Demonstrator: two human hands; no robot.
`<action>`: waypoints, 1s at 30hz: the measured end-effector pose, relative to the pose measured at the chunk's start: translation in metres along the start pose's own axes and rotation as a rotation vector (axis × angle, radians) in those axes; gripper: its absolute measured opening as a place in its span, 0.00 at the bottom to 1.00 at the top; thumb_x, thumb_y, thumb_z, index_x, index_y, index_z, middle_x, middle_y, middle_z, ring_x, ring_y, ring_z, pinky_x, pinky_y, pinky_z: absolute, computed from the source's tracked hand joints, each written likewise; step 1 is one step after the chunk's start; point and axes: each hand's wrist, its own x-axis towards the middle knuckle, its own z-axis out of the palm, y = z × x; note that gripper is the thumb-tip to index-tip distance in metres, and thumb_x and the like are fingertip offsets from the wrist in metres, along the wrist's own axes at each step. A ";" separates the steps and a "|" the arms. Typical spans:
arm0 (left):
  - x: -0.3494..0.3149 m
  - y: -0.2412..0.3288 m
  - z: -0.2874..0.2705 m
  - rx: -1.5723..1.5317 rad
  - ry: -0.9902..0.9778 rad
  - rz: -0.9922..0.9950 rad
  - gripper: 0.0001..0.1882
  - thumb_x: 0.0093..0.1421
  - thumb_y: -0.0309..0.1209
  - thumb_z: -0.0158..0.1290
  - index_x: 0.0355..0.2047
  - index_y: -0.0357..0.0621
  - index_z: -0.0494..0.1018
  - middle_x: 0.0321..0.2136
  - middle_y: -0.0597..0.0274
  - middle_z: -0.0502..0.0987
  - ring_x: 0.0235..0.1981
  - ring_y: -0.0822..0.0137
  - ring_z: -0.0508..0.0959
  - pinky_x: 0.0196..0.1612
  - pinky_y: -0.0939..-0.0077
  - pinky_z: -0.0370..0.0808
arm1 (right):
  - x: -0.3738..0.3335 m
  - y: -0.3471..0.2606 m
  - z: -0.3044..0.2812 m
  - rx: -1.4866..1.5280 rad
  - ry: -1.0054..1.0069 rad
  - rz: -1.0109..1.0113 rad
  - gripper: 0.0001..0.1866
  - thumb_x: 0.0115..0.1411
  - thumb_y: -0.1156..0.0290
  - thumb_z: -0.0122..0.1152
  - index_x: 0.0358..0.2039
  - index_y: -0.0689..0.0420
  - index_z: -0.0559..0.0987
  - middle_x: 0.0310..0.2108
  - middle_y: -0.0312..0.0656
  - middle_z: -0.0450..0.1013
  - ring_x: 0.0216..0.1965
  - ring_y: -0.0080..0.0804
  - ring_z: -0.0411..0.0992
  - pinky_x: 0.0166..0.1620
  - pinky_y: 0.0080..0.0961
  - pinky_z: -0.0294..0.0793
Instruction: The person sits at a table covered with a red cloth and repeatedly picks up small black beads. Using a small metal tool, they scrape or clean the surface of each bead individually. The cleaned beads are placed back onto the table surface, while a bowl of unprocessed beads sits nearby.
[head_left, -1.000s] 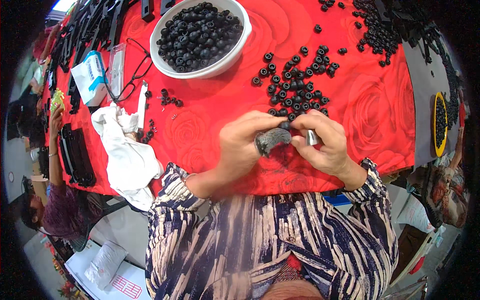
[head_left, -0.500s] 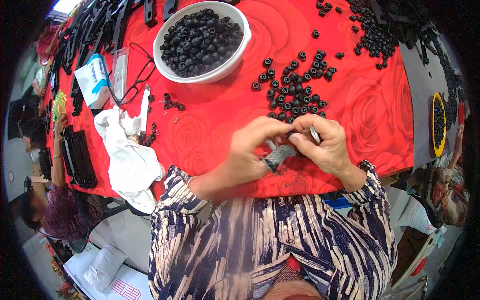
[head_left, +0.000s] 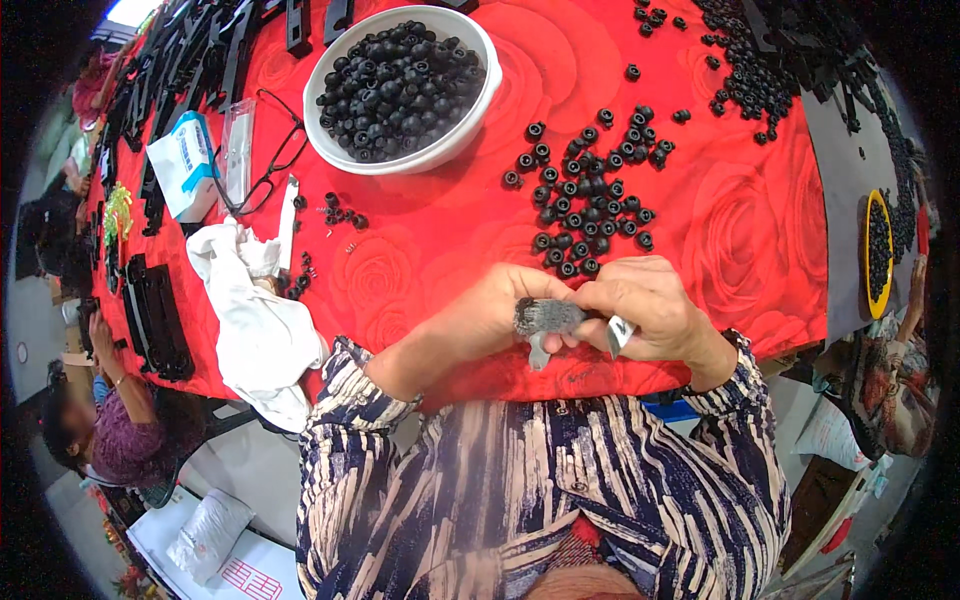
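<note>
Right hand (head_left: 648, 305) holds metal tool (head_left: 620, 334); blue-white packet (head_left: 180, 172) is printed.

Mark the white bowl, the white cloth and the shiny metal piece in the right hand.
White bowl (head_left: 457, 140): head view, on its outer wall, lower right.
White cloth (head_left: 258, 335): head view, on its middle folds.
Shiny metal piece (head_left: 620, 334): head view, on its bright face.

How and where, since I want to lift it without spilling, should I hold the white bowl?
Grip the white bowl probably by its rim, left and right together, coming from the wearer's side: the round rim stands clear of the heaped black pieces, and black bars lie by its far left.
</note>
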 end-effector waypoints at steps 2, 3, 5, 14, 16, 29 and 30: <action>-0.001 0.000 0.001 -0.053 0.026 0.012 0.10 0.56 0.28 0.56 0.35 0.35 0.75 0.24 0.61 0.77 0.22 0.74 0.77 0.26 0.82 0.73 | 0.004 -0.001 -0.001 0.038 0.009 0.025 0.16 0.44 0.72 0.68 0.33 0.62 0.75 0.19 0.41 0.67 0.18 0.36 0.68 0.20 0.29 0.64; -0.001 0.000 0.002 -0.079 0.052 0.012 0.09 0.55 0.28 0.56 0.35 0.35 0.75 0.24 0.61 0.77 0.22 0.74 0.77 0.25 0.82 0.73 | 0.007 -0.003 -0.001 0.058 0.015 0.050 0.16 0.43 0.73 0.68 0.33 0.62 0.75 0.19 0.41 0.67 0.18 0.35 0.68 0.20 0.29 0.64; -0.001 0.002 0.003 -0.102 0.057 0.025 0.09 0.56 0.28 0.56 0.35 0.35 0.75 0.24 0.62 0.77 0.23 0.75 0.76 0.25 0.83 0.73 | 0.008 -0.004 -0.001 0.077 0.026 0.089 0.15 0.43 0.74 0.68 0.33 0.62 0.76 0.19 0.41 0.68 0.18 0.35 0.68 0.20 0.28 0.64; -0.006 0.008 0.008 0.044 0.078 0.057 0.10 0.56 0.20 0.52 0.40 0.38 0.74 0.27 0.64 0.77 0.25 0.79 0.75 0.28 0.84 0.73 | 0.007 -0.006 -0.001 -0.009 0.079 0.051 0.14 0.44 0.77 0.66 0.34 0.63 0.77 0.19 0.42 0.68 0.18 0.36 0.69 0.21 0.29 0.65; -0.005 0.005 0.010 0.039 0.127 0.106 0.12 0.56 0.17 0.50 0.41 0.38 0.74 0.28 0.64 0.77 0.26 0.79 0.74 0.29 0.84 0.73 | 0.002 -0.004 0.002 -0.074 0.135 0.008 0.15 0.44 0.76 0.67 0.34 0.64 0.77 0.19 0.42 0.68 0.18 0.36 0.68 0.22 0.29 0.66; -0.003 -0.008 0.010 0.081 0.186 0.204 0.15 0.55 0.14 0.49 0.44 0.36 0.73 0.30 0.63 0.77 0.27 0.78 0.74 0.30 0.84 0.73 | 0.000 -0.002 0.011 -0.252 0.250 -0.135 0.18 0.40 0.74 0.70 0.33 0.65 0.76 0.16 0.39 0.65 0.16 0.32 0.65 0.19 0.27 0.62; -0.003 -0.008 0.011 0.162 0.218 0.206 0.15 0.56 0.15 0.49 0.44 0.36 0.73 0.30 0.62 0.77 0.27 0.78 0.74 0.30 0.84 0.73 | 0.000 -0.002 0.009 -0.256 0.227 -0.120 0.18 0.40 0.74 0.70 0.33 0.65 0.76 0.16 0.39 0.65 0.16 0.32 0.65 0.19 0.27 0.63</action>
